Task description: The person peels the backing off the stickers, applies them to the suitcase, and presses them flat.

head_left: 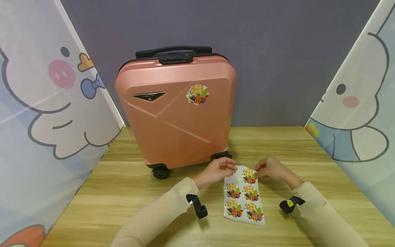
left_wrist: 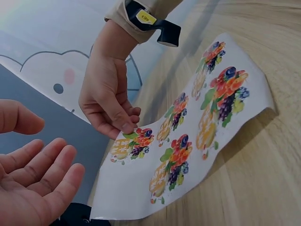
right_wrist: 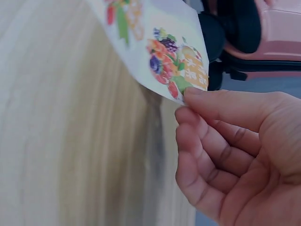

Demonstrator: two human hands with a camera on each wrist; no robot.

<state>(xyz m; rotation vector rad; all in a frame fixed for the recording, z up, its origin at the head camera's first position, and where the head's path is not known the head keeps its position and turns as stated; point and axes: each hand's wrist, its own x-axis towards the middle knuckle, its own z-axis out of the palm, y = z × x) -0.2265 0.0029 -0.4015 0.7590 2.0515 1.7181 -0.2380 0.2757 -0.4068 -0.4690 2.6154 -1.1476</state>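
Note:
A white sticker sheet (head_left: 241,195) carries several round fruit stickers, with a bare spot at its upper left. My right hand (head_left: 271,169) pinches the sheet's upper right edge between thumb and forefinger, beside the top fruit sticker (right_wrist: 169,61). In the left wrist view the sheet curves, its far edge bent. My left hand (head_left: 217,171) is at the sheet's upper left corner, palm turned up and fingers loosely bent, holding nothing. Behind the hands stands an upright pink suitcase (head_left: 179,127), with one round fruit sticker (head_left: 197,94) on its upper right front.
The suitcase's black wheels (head_left: 161,171) rest on the wood-grain table (head_left: 108,206). A grey wall (head_left: 277,61) rises behind. Cartoon-printed panels (head_left: 355,103) flank the table on both sides. Each wrist wears a black strap, one being the right strap (head_left: 291,204).

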